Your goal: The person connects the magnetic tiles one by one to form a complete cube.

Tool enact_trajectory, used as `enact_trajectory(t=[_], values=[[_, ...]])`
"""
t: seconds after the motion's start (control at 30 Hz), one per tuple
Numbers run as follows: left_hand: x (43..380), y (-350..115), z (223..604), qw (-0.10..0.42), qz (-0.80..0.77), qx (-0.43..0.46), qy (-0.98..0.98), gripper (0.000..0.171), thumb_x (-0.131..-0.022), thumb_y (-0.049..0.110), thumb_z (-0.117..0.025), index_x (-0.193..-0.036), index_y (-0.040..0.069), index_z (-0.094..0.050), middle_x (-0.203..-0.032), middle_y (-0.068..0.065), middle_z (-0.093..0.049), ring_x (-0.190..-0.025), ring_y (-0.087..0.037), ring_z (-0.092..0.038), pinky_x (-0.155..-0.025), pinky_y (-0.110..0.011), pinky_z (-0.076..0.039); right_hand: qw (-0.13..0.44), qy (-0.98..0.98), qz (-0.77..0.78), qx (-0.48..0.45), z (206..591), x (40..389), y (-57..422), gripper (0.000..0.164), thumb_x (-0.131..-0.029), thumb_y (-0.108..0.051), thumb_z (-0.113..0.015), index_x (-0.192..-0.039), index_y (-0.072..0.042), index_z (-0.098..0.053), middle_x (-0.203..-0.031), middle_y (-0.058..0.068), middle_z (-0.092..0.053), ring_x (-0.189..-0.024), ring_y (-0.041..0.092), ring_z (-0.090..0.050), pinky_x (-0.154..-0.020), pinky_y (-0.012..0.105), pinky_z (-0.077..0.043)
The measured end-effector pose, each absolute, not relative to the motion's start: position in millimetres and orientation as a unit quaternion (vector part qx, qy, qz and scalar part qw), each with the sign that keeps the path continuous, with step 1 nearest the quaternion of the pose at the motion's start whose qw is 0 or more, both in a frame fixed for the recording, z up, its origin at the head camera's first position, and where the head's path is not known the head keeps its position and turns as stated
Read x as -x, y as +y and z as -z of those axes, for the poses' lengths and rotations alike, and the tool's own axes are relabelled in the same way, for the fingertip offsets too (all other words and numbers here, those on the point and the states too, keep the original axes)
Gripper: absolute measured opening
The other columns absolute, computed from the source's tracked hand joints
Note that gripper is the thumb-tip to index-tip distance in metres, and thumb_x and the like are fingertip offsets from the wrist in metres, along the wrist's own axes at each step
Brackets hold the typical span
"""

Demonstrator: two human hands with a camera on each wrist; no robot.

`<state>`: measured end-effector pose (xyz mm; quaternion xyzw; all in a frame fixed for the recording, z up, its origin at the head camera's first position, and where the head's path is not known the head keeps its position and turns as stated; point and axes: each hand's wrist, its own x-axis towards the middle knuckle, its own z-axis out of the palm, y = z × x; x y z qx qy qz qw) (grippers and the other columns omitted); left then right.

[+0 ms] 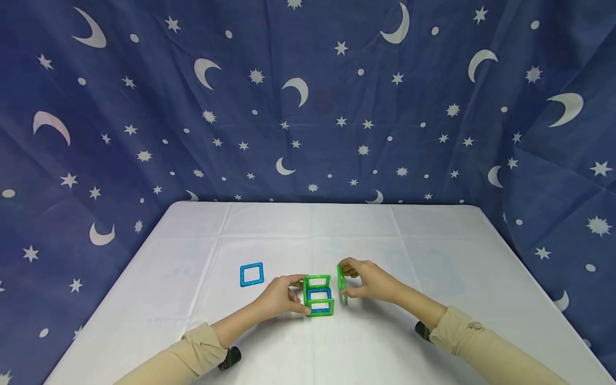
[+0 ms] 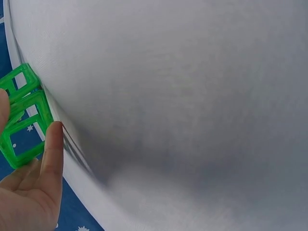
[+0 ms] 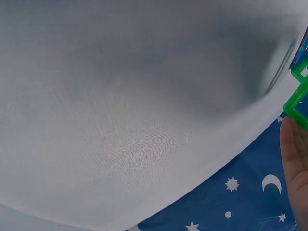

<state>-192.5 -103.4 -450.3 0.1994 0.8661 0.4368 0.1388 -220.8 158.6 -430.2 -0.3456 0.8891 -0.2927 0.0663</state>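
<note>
My left hand (image 1: 280, 297) steadies a small open box of square magnetic tiles, thumb at its front left corner and fingers at its back left. Green tiles (image 1: 317, 277) stand upright at its back, left and front, around a blue tile (image 1: 319, 290) at the bottom. The box's right side is open. Just right of it, my right hand (image 1: 371, 280) pinches a separate green square tile (image 1: 340, 278), held upright between thumb and fingers. In the right wrist view, only a corner of green tile (image 3: 291, 107) shows above the fingers. The left wrist view shows green frames (image 2: 45, 108) beside the fingers.
A loose blue square tile (image 1: 243, 276) lies flat on the white-covered table (image 1: 385, 342), left of and behind the box. A dark blue cloth (image 1: 327, 107) with moons and stars hangs behind the table. Black wrist devices sit under both sleeves.
</note>
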Motion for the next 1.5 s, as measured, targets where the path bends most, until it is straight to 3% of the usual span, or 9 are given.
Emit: enact_trajectory(t=[0.6,1.17,1.5], values=[[191,-102,452,0.144,-0.439,-0.195,0.865,0.075,-0.069,0.013,-0.083,-0.133,-0.003,-0.049,-0.115,-0.021,-0.063,-0.064,-0.009,-0.057,-0.058,-0.019,-0.046,0.169,0.826,0.44,0.307,446,217,152,0.053,-0.081,-0.005,-0.069,-0.123,0.01,-0.042,-0.123,0.026,-0.052,-0.115,0.039,-0.057,-0.095,0.034,-0.049],[194,-102,453,0.116,-0.388,-0.222,0.887,0.08,-0.071,0.021,-0.082,-0.137,-0.005,-0.044,-0.113,-0.018,-0.066,-0.065,-0.007,-0.058,-0.058,-0.02,-0.047,0.151,0.838,0.402,0.335,446,212,145,0.051,-0.08,-0.006,-0.073,-0.121,0.008,-0.046,-0.124,0.024,-0.056,-0.116,0.036,-0.057,-0.094,0.033,-0.049],[195,-101,449,0.106,-0.366,-0.227,0.896,0.079,-0.069,0.023,-0.083,-0.135,-0.003,-0.047,-0.114,-0.018,-0.066,-0.078,-0.015,-0.064,-0.067,-0.026,-0.052,0.15,0.844,0.386,0.341,445,217,146,0.049,-0.08,-0.012,-0.074,-0.119,0.005,-0.048,-0.121,0.02,-0.06,-0.114,0.033,-0.059,-0.094,0.033,-0.05]])
